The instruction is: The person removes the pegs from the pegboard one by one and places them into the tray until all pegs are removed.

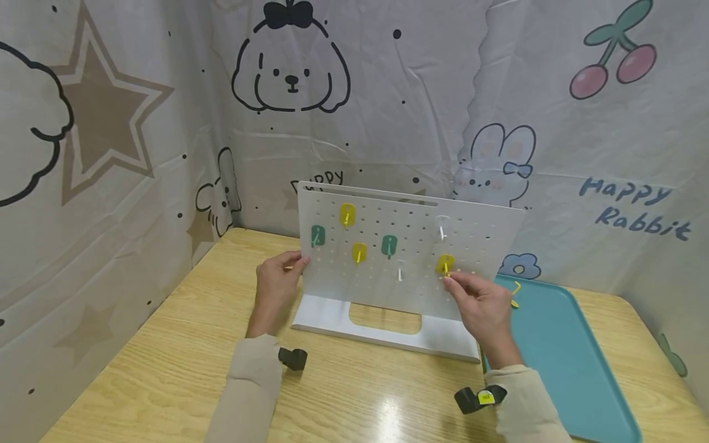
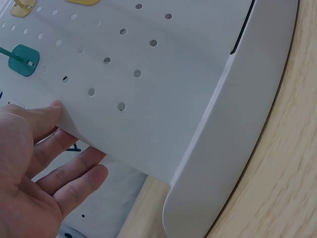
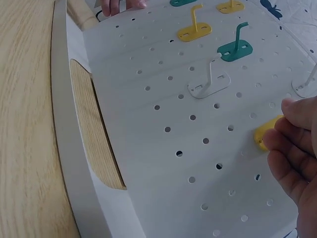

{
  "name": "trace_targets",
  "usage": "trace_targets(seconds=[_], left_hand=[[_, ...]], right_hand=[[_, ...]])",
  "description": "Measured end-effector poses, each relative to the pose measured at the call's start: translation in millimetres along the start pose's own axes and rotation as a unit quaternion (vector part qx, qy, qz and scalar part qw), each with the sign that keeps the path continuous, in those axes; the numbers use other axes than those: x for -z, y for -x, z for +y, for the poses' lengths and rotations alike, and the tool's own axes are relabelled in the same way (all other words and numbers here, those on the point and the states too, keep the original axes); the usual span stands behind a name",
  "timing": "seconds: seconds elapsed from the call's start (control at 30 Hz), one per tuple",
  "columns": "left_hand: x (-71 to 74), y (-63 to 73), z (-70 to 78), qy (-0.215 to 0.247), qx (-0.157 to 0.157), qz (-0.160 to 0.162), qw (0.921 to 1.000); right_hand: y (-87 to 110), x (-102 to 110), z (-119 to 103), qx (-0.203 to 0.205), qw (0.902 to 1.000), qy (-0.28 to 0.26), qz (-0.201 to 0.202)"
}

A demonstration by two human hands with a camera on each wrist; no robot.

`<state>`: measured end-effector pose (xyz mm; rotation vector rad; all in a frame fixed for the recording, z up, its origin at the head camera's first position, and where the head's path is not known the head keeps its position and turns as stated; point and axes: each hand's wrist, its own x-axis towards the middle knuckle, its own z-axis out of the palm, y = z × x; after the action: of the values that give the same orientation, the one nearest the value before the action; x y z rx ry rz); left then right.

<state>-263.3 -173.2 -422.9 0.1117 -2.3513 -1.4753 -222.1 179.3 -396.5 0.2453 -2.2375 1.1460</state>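
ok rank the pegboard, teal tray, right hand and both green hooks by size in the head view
1. Pegboard
2. Teal tray, partly hidden
3. Right hand
4. Left green hook and right green hook: too alike to rank

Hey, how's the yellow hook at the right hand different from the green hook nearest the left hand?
The right hand pinches the yellow hook; no hand touches the green hook. The yellow hook is near the white board's right end; the green hook is near its left end. Both have a rounded plate against the board.
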Motion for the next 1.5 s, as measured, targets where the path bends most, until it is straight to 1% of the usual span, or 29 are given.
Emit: trace_targets(seconds=[0.1,0.2,0.5,0.77,0.93,1.07,1.2,1.4,1.5], left_hand=[[-0.4,-0.3,-0.9,-0.002,-0.001,0.002,1.0],[-0.4,-0.4,-1.3,-0.003,-0.003,0.003,1.0],[0.1,-0.9,-1.9,-0.01,-0.008,0.0,0.9999],[0.2,-1.2,-1.1,-0.003,-0.011,0.0,0.9999],[1.1,-0.9,-3.1,-0.003,-0.012,-0.005,0.9999],[0.9,-1.7,-4.1,-0.008,-0.005,-0.005,0.9999],[0.1,-3.0,-4.1,-0.011,-0.001,-0.003,0.9999],[0.5,-2.7,-1.8,-0.006,-0.001,-0.007,1.0],[0.3,-1.4,-1.5,-0.003,0.005,-0.009,0.9999]], right_hand=[[-0.8,-0.4,1.7,0.018,0.9998,-0.002,0.006],[-1.2,-0.7,3.0,0.027,0.9996,0.001,0.007],[0.4,0.0,3.4,0.038,0.9992,-0.004,0.011],[-4.6,6.7,1.8,0.084,0.996,-0.013,0.029],[-3.0,14.2,6.5,0.111,0.9934,-0.008,0.028],[-2.5,22.9,9.8,0.13,0.9911,-0.01,0.027],[-2.5,33.9,14.8,0.129,0.9913,-0.005,0.026],[0.2,53.7,27.2,0.125,0.991,0.03,0.036],[4.4,63.0,35.3,0.111,0.9916,0.052,0.04]])
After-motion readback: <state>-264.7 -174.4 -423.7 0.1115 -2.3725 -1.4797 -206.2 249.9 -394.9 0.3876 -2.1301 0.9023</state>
